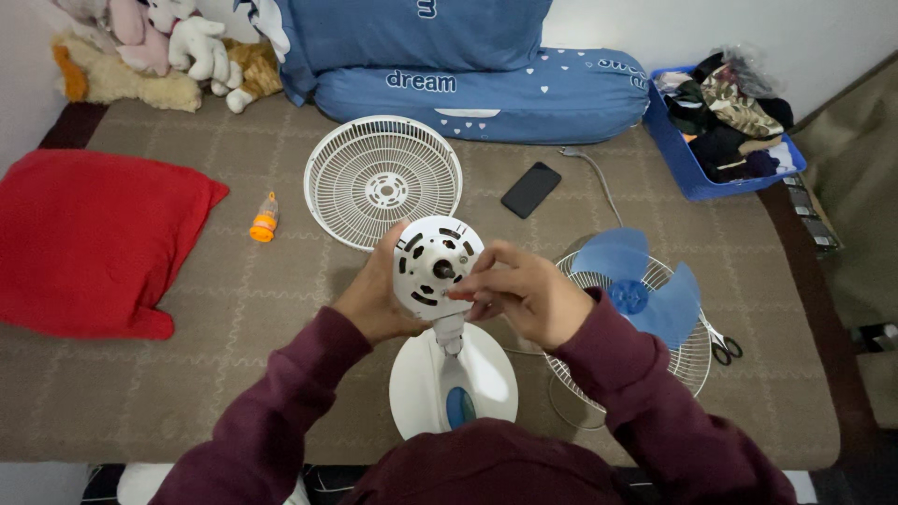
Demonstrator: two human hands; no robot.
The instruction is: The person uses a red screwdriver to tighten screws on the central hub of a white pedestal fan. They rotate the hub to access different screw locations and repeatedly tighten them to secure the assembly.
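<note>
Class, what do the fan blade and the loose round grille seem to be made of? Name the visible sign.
Fan blade: likely plastic, translucent blue; the grille beneath shows faintly through. Round grille: white thin ribs, coated wire or plastic; cannot tell.

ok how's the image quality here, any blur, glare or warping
Head view: even, soft indoor light with only faint shadows; no glare on the white fan motor housing; both hands, left hand and right hand, are sharp; wide-angle lens bends the mat edge outward at the right.
</note>
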